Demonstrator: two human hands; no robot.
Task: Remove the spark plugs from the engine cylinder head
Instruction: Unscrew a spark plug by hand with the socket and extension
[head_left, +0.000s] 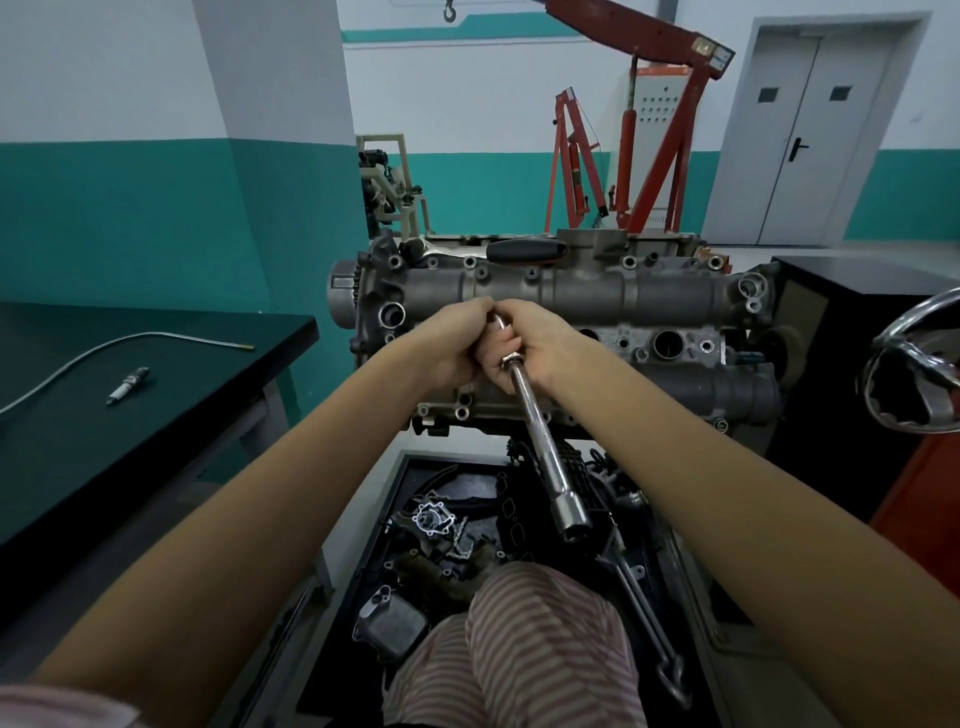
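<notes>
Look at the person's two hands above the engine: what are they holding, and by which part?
Both the left hand and right hand grip the long socket wrench at its upper end; its socket end hangs free, pointing toward the person.

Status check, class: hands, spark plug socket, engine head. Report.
Both hands, left and right, grip socket extension top. Socket end out of cylinder head. One spark plug on bench. Nothing blocking.

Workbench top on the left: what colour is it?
Black, seen in the head view: the workbench top carries a spark plug.
</notes>
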